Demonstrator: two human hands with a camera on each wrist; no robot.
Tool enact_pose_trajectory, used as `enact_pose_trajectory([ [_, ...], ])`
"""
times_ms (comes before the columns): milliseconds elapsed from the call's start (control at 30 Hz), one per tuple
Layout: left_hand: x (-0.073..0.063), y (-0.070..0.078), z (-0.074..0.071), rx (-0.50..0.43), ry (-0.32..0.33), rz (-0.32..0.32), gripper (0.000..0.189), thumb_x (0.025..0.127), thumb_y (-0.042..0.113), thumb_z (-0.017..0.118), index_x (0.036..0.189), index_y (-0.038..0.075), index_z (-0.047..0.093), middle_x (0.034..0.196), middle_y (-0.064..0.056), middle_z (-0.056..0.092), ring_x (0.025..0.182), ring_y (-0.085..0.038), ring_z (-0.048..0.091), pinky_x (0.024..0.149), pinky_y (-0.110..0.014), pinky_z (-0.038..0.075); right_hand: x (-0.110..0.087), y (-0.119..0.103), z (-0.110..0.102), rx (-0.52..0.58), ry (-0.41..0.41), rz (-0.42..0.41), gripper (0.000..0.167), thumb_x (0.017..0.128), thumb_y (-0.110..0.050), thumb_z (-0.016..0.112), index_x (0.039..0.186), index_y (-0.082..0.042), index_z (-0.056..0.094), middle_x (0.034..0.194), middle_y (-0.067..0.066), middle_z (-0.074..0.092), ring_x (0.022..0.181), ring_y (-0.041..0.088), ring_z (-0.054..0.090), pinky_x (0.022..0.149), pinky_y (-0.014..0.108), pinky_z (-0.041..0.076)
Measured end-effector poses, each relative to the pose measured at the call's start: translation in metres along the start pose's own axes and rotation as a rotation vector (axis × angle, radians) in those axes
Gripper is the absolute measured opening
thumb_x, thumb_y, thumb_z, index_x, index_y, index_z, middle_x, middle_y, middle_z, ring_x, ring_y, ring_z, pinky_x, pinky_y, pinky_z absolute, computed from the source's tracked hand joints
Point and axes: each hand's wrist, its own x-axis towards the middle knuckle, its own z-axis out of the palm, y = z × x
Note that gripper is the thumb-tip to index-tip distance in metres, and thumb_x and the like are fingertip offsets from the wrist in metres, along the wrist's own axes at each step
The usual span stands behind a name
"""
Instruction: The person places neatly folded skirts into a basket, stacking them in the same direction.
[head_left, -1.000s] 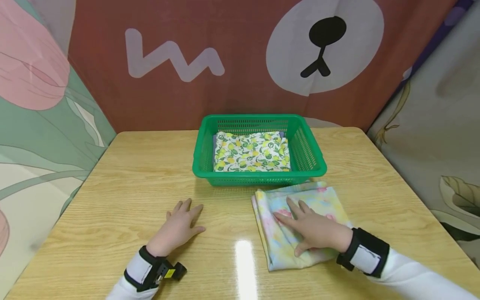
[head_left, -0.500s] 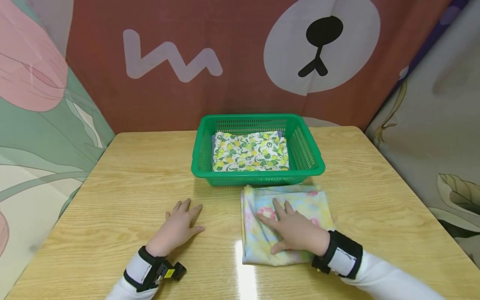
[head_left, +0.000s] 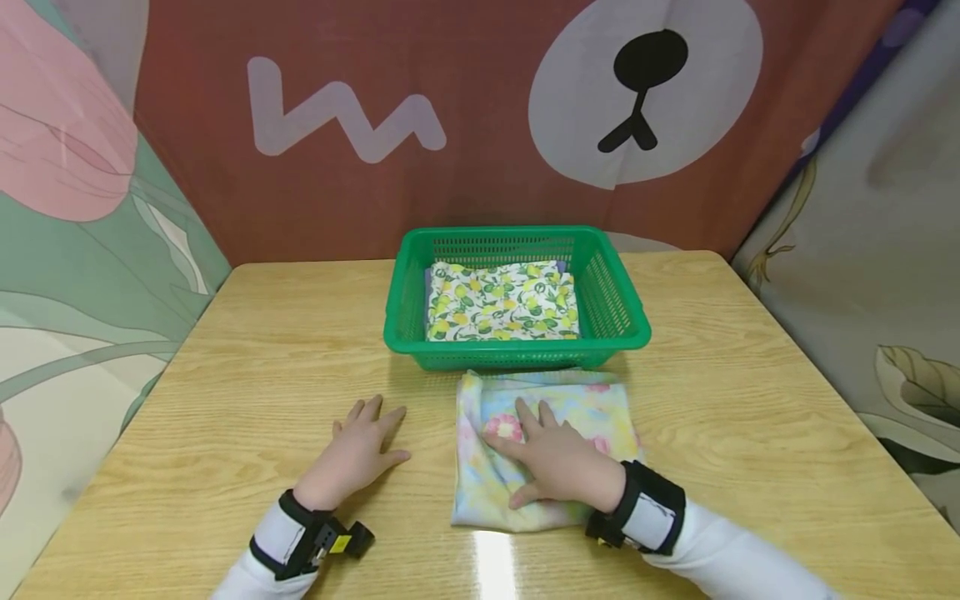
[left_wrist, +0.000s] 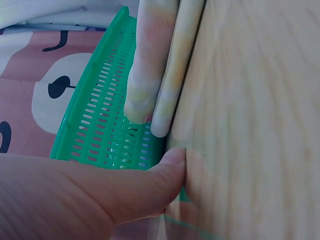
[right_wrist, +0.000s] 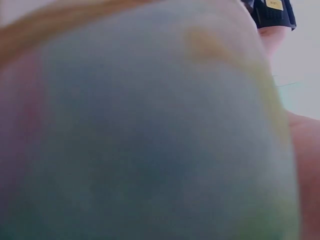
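Observation:
A folded pastel cloth [head_left: 555,392] with pink flowers lies on the table just in front of the green basket. My right hand [head_left: 558,462] rests on top of it, fingers spread and straight. In the right wrist view the cloth [right_wrist: 150,125] is blurred and fills most of the picture. To the left, my left hand [head_left: 352,454] lies on the bare table with its fingers spread, a short way from the cloth. From the left wrist, its thumb [left_wrist: 150,187] shows against the tabletop, with the cloth's folded edges [left_wrist: 152,55] beyond it.
The green plastic basket [head_left: 517,354] stands at the back middle of the wooden table [head_left: 300,333]. Inside lies a folded lemon-print cloth [head_left: 502,304], with a purple edge showing beneath it. A brown printed curtain [head_left: 337,208] hangs right behind the table.
The right hand has slid the pastel cloth leftward across the table, turning it a little straighter to the basket. The left hand has stayed in place.

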Motion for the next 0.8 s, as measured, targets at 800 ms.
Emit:
enact_pose_trajectory([
  [800, -0.002, 0.0, -0.001, 0.002, -0.003, 0.008, 0.059, 0.087, 0.029, 0.068, 0.137, 0.003, 0.049, 0.143, -0.036, 0.032, 0.131, -0.058, 0.025, 0.093, -0.079, 0.023, 0.0, 0.018, -0.01, 0.408, -0.072, -0.107, 0.067, 0.089, -0.054, 0.055, 0.145, -0.021, 0.04, 0.153, 0.018, 0.026, 0.137, 0.053, 0.017, 0.106, 0.065, 0.026],
])
